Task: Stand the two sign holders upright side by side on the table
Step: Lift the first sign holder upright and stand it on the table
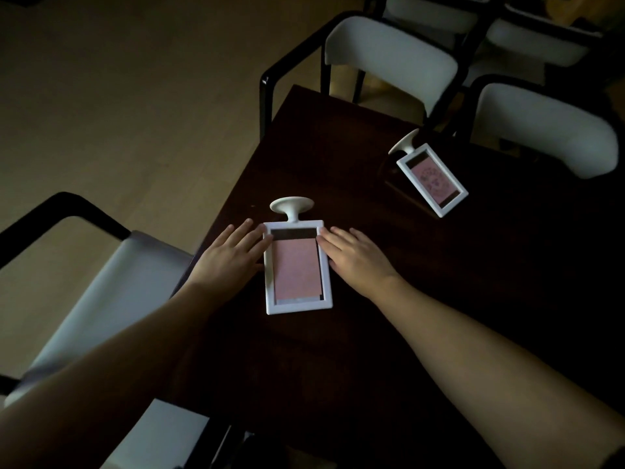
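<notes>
Left hand (226, 258): flat, fingers spread, grip released, fingertips touching left edge of near sign holder (297, 267). Right hand (355, 255): flat, grip released, fingertips touching right edge of same frame. Near sign holder: lying flat on dark worktop (338, 137), pink insert facing up, round base pointing away. Far sign holder (431, 179): also lying down, well apart to the right, near far worktop edge. White chairs (392, 59) around worktop.

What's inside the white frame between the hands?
Inside the near sign holder lies a plain pink card with a dark strip above it. Whatever is beneath the card is hidden.
</notes>
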